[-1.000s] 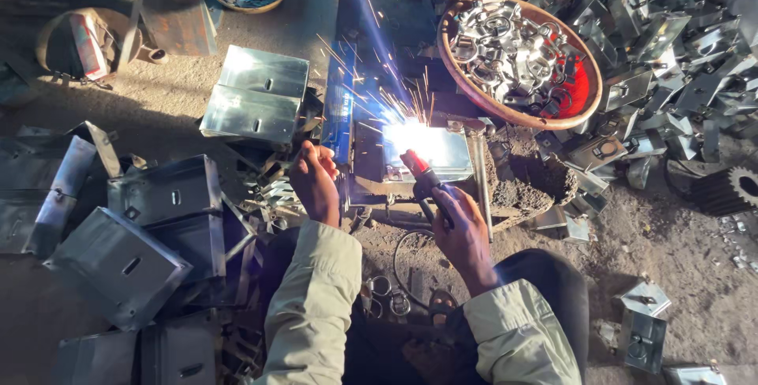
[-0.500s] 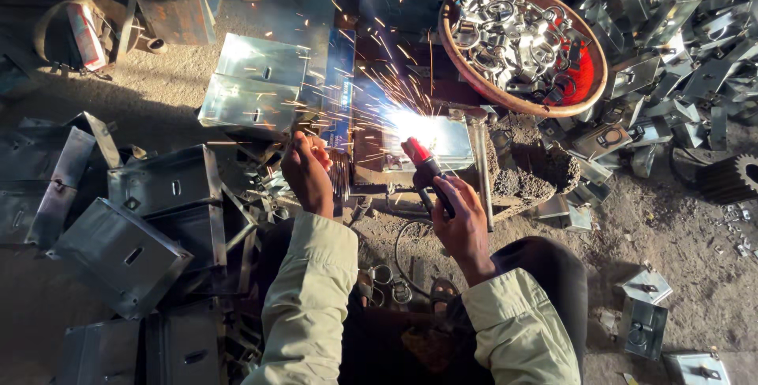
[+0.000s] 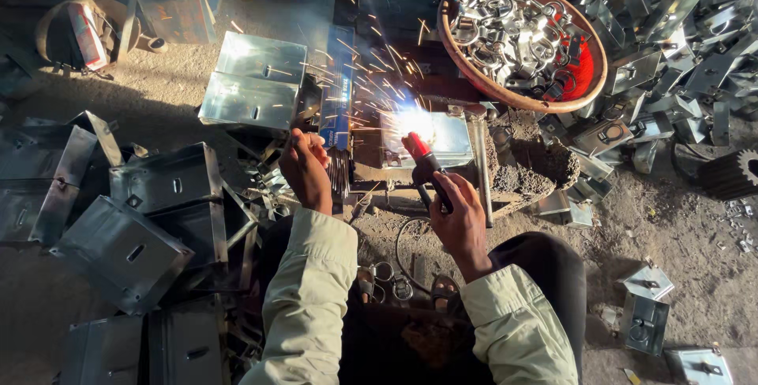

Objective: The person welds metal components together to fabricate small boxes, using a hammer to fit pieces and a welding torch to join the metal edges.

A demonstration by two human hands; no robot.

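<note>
My right hand [image 3: 459, 213] grips a welding electrode holder [image 3: 424, 165] with a red tip, pointed at a shiny sheet-metal box [image 3: 442, 136] on a small work stand. A bright white arc [image 3: 414, 122] burns at the tip, and sparks fly up and to the left. My left hand [image 3: 306, 170] is curled shut beside a bundle of welding rods [image 3: 339, 168], just left of the box; whether it holds anything is not visible. Both arms wear pale green sleeves.
A round orange basin [image 3: 471, 77] full of metal rings stands behind the work. Folded metal boxes [image 3: 126, 247] lie piled at left, another box [image 3: 254, 81] behind my left hand, more parts [image 3: 671, 22] heaped at right. A few rings [image 3: 387, 278] lie on the dirt floor by my knees.
The arc keeps burning and the spark shower has shifted leftward. Both hands stay close to where they were; the view has shifted slightly.
</note>
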